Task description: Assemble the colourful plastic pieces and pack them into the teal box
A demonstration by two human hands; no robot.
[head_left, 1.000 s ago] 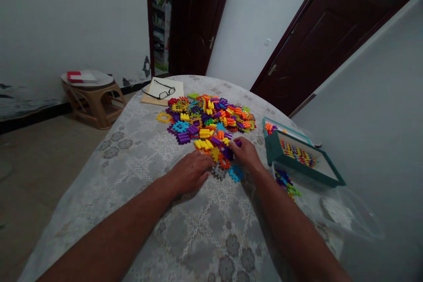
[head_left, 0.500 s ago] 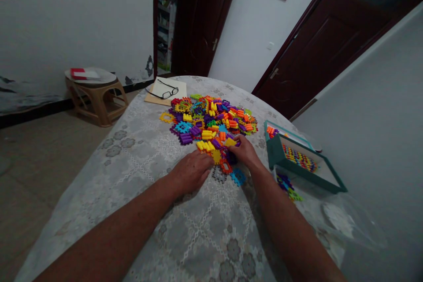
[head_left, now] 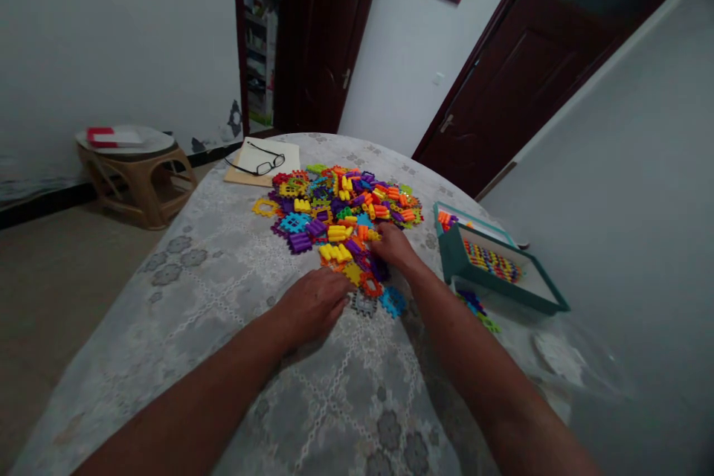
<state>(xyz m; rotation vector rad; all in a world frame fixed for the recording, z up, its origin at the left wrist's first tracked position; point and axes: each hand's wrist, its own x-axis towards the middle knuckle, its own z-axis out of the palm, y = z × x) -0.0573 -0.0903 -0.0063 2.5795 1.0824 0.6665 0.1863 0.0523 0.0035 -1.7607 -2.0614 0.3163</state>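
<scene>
Nearest, on the patterned tablecloth (head_left: 329,401), the person's left hand (head_left: 313,303) rests low with fingers bent, its fingertips at the edge of a flat yellow piece (head_left: 352,273); whether it grips anything cannot be told. Just beside it lie a grey piece (head_left: 365,304), a blue piece (head_left: 393,302) and an orange ring-like piece (head_left: 371,285).

A little farther in, the right hand (head_left: 392,245) reaches into the near edge of the pile of plastic pieces (head_left: 338,202), its fingers drawn narrow beside orange and yellow pieces; the fingertips are too small and hidden to show whether one is held. The step in hand seems to be handling single pieces at this edge. The next move probably calls for a fine pinch on one piece, with its neighbours undisturbed.

To the right of the pile stands a green box (head_left: 502,287) with rows of coloured bits inside. Beyond the pile's left side, glasses (head_left: 264,168) lie on a pale pad (head_left: 291,152).
</scene>
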